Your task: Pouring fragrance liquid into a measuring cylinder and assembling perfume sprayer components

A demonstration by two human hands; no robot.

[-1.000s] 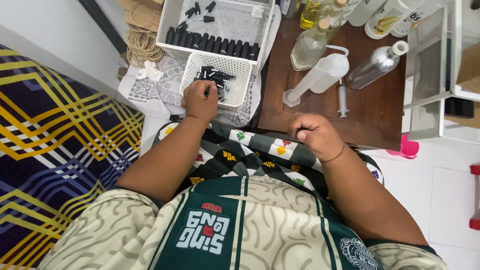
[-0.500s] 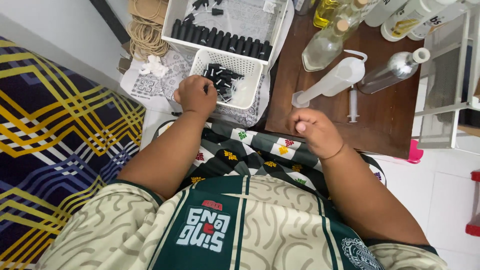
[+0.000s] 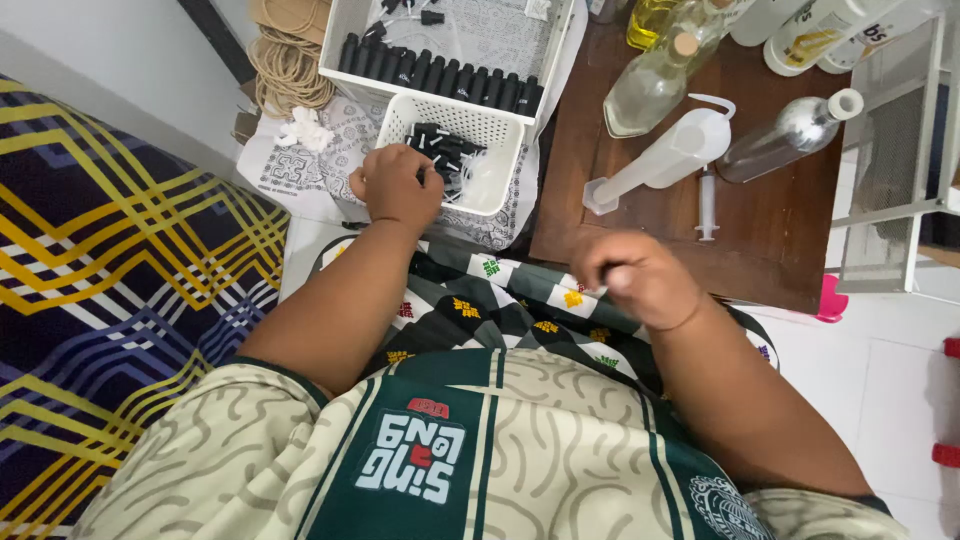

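left hand (image 3: 397,185): curled at small white basket (image 3: 497,150) rim, grip unclear | right hand (image 3: 637,277): blurred loose fist over lap

Right hand (image 3: 640,280) now blurred, shifted slightly toward the wooden table (image 3: 780,250).

White tiled floor (image 3: 880,390), a dark wooden low table (image 3: 790,240), and a blue-and-yellow striped mattress (image 3: 110,260) at left.

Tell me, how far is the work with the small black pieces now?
Done: a row of black tubes stands in the large white tray. In hand: the left hand reaches into the small white basket; the right hand is closed. Left: many loose black pieces.
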